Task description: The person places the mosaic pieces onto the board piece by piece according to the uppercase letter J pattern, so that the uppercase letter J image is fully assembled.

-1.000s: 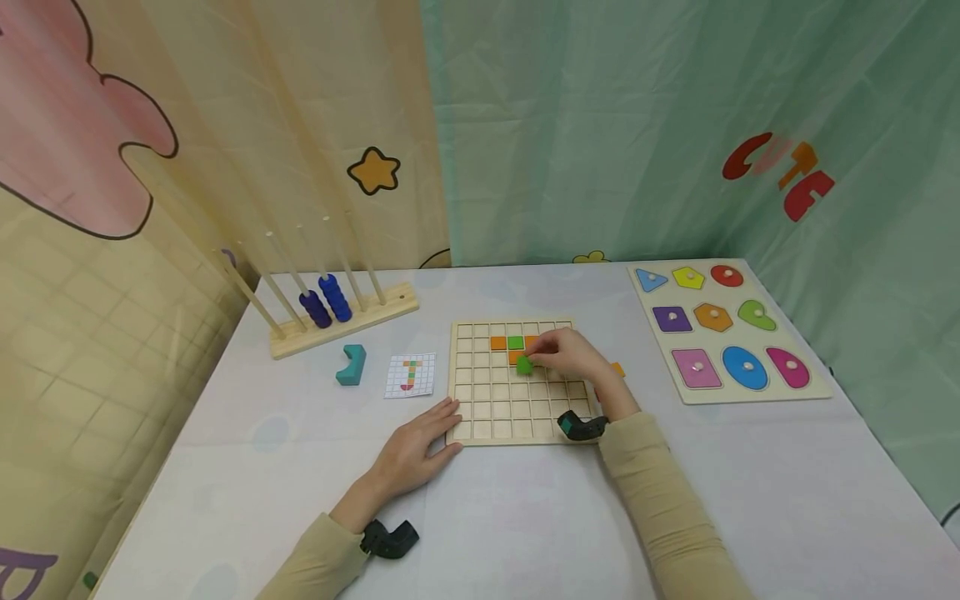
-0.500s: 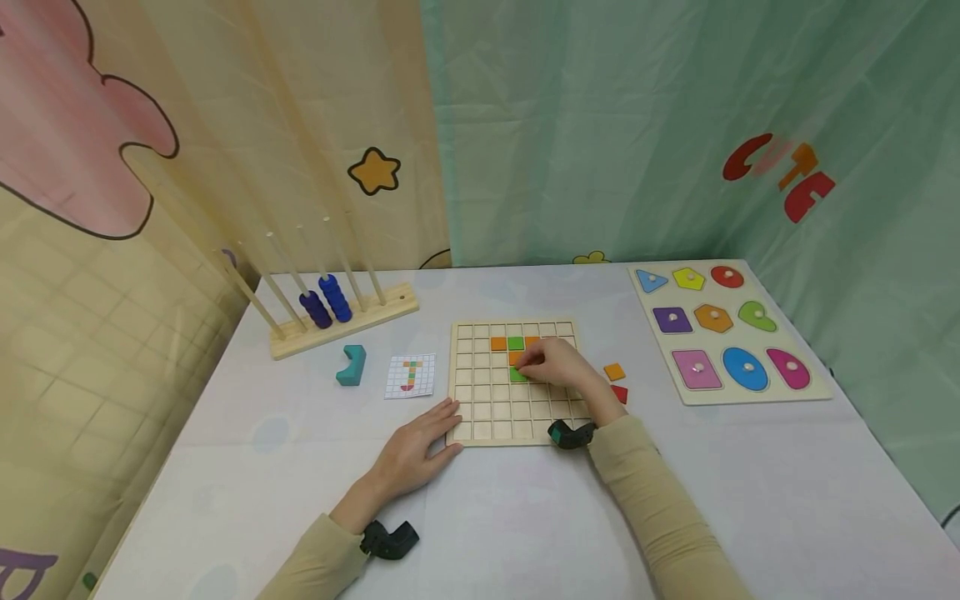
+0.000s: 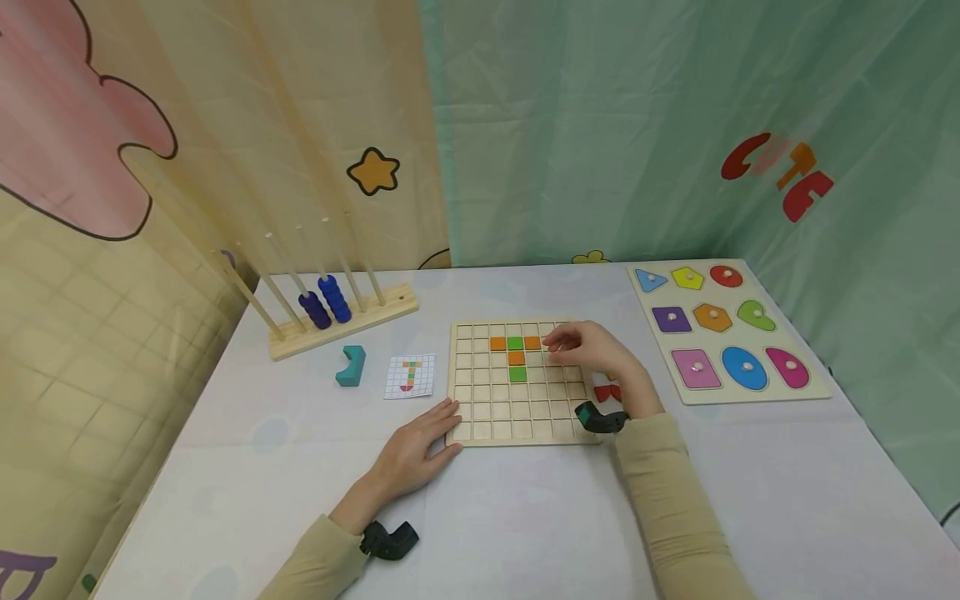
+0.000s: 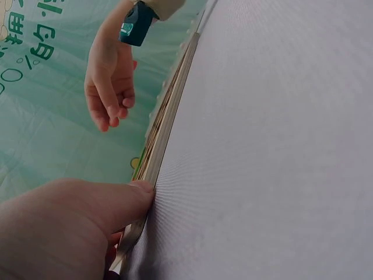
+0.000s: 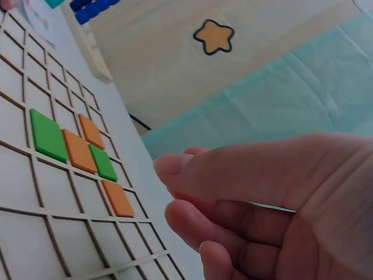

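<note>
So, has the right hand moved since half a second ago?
Yes: judged against the grid board in the head view, the right hand has shifted to the right, away from the lower green tile.

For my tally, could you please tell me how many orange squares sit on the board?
3: a left orange square and a right orange square flanking the upper green square, and a lower orange square below that. The right hand may hide others.

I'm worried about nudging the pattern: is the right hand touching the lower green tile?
Apart: the head view plainly shows bare cells of the grid board between the right hand and the lower green tile.
</note>
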The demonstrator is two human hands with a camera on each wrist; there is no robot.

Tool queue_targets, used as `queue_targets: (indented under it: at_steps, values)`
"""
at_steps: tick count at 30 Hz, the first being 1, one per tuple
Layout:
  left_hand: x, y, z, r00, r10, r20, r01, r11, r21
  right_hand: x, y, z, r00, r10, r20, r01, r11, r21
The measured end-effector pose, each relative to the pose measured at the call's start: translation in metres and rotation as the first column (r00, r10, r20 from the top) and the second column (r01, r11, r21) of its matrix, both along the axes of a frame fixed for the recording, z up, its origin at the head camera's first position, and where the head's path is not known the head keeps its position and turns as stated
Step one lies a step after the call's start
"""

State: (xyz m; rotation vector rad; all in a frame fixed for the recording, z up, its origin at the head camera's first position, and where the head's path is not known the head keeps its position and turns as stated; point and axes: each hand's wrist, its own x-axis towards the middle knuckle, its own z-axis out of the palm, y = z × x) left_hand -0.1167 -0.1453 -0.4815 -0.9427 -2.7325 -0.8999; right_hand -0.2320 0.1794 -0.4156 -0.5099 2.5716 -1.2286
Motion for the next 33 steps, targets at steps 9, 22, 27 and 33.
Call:
queue_targets:
  at_steps: [9,22,27,33]
  values:
    - [0.0,0.0,0.0,1.0,0.0,0.002,0.0,1.0,-0.001,0.007,0.039,0.013,0.998,-0.053,0.033,0.054,0.998,-0.025]
    - [0.0,0.0,0.001,1.0,0.003,-0.001,-0.003,1.0,-0.004,0.005,0.078,-0.005,0.99,-0.105,0.096,0.109,0.993,-0.04]
    - [0.0,0.0,0.001,1.0,0.004,0.0,-0.004,1.0,-0.001,0.005,0.083,-0.009,0.988,-0.073,0.135,0.079,0.996,-0.044]
    - [0.0,0.0,0.0,1.0,0.004,0.001,-0.004,1.0,-0.004,0.006,0.087,-0.012,0.983,-0.059,0.174,0.068,0.997,-0.043]
